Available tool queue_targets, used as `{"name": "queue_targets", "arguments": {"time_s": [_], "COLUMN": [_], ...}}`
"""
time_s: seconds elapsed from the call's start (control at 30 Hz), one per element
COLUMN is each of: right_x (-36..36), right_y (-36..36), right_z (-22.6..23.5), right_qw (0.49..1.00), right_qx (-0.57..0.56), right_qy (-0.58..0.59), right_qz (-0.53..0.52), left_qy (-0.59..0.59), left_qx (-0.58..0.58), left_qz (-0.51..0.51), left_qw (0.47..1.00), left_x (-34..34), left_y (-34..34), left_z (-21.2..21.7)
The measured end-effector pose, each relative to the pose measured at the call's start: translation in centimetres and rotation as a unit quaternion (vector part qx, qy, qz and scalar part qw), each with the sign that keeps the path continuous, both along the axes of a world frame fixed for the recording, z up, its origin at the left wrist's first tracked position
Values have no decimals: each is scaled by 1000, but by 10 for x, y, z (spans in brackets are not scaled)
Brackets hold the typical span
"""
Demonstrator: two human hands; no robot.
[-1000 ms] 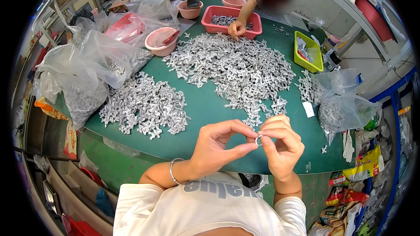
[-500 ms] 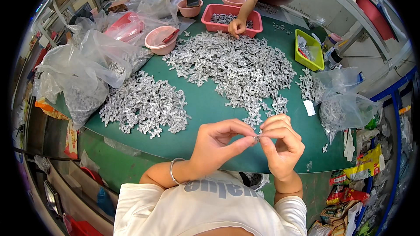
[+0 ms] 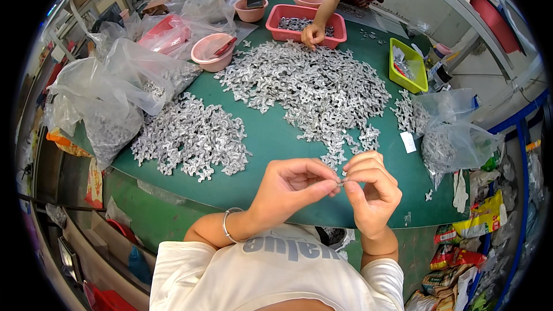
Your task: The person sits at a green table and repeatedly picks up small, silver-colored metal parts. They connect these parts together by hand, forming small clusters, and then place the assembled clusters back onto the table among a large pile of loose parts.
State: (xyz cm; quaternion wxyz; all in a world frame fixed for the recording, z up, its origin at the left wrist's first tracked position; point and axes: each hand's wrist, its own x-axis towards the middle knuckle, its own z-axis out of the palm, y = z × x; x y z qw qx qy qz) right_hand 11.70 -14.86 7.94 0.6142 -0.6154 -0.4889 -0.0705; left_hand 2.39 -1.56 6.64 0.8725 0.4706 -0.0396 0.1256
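Between my fingertips, above the near edge of the green table (image 3: 268, 150), is a small grey metal piece (image 3: 341, 182). My left hand (image 3: 296, 187) pinches it from the left with thumb and forefinger. From the right, my right hand (image 3: 371, 193) grips the same piece between thumb and fingers. The fingers cover most of it, so its exact shape is hidden. Just beyond my hands spreads a large pile of small grey branched metal parts (image 3: 311, 83). A second, smaller pile of such parts (image 3: 190, 138) lies to the left.
Across the table a co-worker's hand (image 3: 313, 35) reaches by a pink tray (image 3: 276, 33) of parts. Pink bowls (image 3: 213, 63) stand at the back left, beside clear plastic bags (image 3: 115, 92). At right are a yellow-green basket (image 3: 408, 84), a bag of parts (image 3: 440, 147) and a white glove (image 3: 460, 190).
Both my hands stay almost in place, with only a slight shift of the fingers around the small metal piece. The co-worker's head and upper body have moved slightly.
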Motion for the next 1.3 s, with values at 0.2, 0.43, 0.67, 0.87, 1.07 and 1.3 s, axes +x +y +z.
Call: {"name": "queue_targets", "arguments": {"time_s": [0.2,0.43,0.67,0.87,1.07,1.3], "right_x": [1,-2,25,18,-14,-13], "right_y": [1,8,5,-41,-96,-94], "right_z": [-3,-12,-54,-112,-180,-189], "right_qw": [1000,992,972,951,864,864], "right_qx": [-16,33,-6,-107,-119,-120], "right_qy": [10,124,221,186,113,66], "right_qz": [-14,-8,-85,-224,-476,-484], "left_qy": [-85,-208,-185,-167,-91,-127], "left_qx": [183,474,552,722,812,818], "left_qz": [144,364,419,432,377,401], "left_qw": [969,774,697,515,436,393], "left_x": [5,28,102,245,312,330], "left_y": [-1,4,32,133,179,191], "left_z": [0,-5,-30,-65,-67,-77]}}
